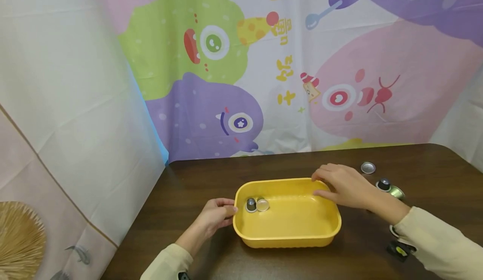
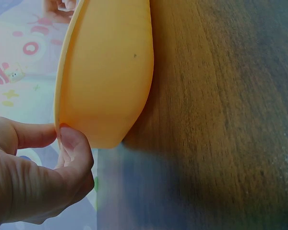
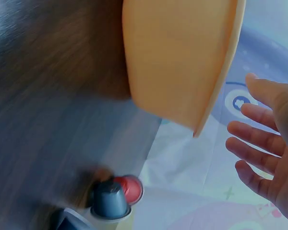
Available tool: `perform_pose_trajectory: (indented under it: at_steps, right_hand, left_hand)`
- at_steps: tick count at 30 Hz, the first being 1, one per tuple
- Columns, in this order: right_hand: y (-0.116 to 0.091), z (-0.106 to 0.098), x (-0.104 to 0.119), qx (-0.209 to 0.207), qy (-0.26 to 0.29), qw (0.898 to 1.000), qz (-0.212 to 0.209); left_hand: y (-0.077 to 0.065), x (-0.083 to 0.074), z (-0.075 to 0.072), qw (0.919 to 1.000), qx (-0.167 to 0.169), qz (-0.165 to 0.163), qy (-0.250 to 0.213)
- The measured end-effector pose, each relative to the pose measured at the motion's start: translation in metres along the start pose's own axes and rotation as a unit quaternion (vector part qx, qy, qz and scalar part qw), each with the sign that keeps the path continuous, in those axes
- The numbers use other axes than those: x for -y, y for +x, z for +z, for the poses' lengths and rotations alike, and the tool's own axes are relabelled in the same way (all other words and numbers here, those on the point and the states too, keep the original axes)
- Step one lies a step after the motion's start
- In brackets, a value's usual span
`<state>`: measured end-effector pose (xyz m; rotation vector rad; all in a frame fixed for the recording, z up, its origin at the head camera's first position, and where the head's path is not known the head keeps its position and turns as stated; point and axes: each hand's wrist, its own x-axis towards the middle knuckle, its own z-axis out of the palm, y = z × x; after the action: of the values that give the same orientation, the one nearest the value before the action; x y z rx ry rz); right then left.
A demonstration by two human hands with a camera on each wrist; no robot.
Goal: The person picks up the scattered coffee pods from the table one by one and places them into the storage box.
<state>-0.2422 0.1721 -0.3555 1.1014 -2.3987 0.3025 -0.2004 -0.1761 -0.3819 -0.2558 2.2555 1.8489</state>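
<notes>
A yellow plastic basin [image 1: 290, 242] stands on the dark wooden table. My left hand [image 1: 214, 218] pinches its left rim, with thumb and fingertips on either side of the edge in the left wrist view. Over the far right corner of the basin, my right hand [image 1: 345, 187] hovers with loosely spread fingers and holds nothing. Inside, near the left end, a dark coffee capsule [image 1: 251, 205] sits beside another capsule with its pale round lid [image 1: 263, 205] showing; a bit of green peeks out behind them.
Right of the basin lie a silver-lidded capsule [image 1: 367, 168], a dark capsule [image 1: 384, 183] and a green capsule [image 1: 397, 192], partly behind the right forearm. A red capsule [image 3: 132, 189] shows in the right wrist view. A printed cloth [image 1: 286, 137] hangs along the table's back edge.
</notes>
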Motion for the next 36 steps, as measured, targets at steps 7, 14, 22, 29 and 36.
perform_pose_trajectory:
  at_steps: [7, 14, 22, 29, 36]
  right_hand:
    - [-0.019, -0.007, -0.009, -0.008, 0.003, 1.0, -0.001]
    - [-0.037, -0.014, -0.016, -0.01, -0.025, 1.0, 0.012]
    - [-0.06, -0.018, -0.024, -0.002, -0.042, 0.999, 0.017]
    - [-0.075, -0.018, -0.031, -0.009, -0.066, 0.998, 0.014]
    - [-0.088, -0.014, -0.036, 0.025, -0.06, 0.997, 0.038]
  left_hand:
    - [0.0, 0.0, 0.0, 1.0, 0.0, 0.0, 0.001]
    - [0.001, 0.001, 0.0, 1.0, 0.002, 0.001, 0.0]
    - [0.002, 0.002, -0.001, 1.0, 0.002, -0.001, 0.0]
    - [0.002, 0.003, -0.001, 1.0, 0.002, -0.002, -0.001]
    - [0.002, 0.002, -0.001, 1.0, 0.0, -0.003, -0.001]
